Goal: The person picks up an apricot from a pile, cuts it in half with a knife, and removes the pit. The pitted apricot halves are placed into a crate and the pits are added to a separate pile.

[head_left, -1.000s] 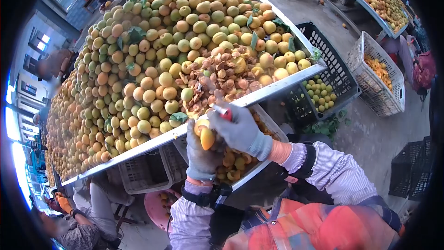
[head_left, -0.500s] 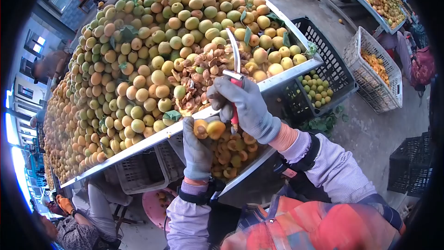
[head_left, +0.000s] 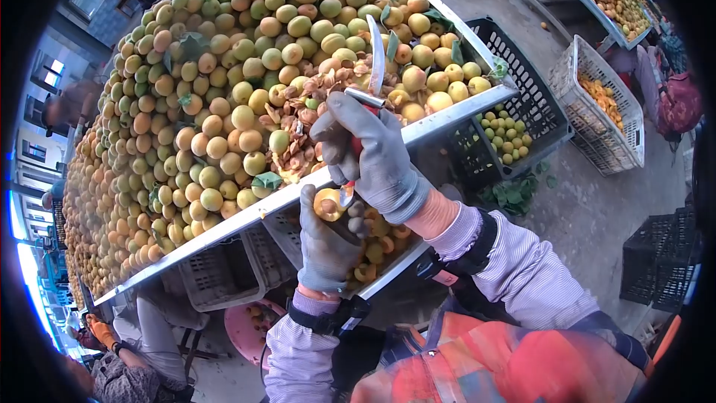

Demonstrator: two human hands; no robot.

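My left hand (head_left: pixel 324 250), in a grey glove, is closed around an apricot half (head_left: pixel 328 204) with its brown stone showing. My right hand (head_left: pixel 377 153), gloved too, grips a red-handled knife (head_left: pixel 377 56) whose curved blade points up and away. The lower end of its handle, with a small metal tip, meets the apricot half. Beyond my hands, a heap of brown stones (head_left: pixel 302 138) lies on the table among whole apricots (head_left: pixel 224 134). Under my hands, cut apricot halves (head_left: pixel 373 252) fill a tray, partly hidden by my gloves.
The table's metal rim (head_left: pixel 224 227) runs just past my hands. Black crates (head_left: pixel 514 67) stand to the right, with small green fruit inside one. Farther right is a white crate (head_left: pixel 597 119) of orange pieces. A pink basin (head_left: pixel 250 328) sits below left. Other people work along the far and left sides.
The apricot showed two halves side by side; now one half with its stone is visible in my left hand. My right hand came lower and left, bringing the handle's tip to the fruit.
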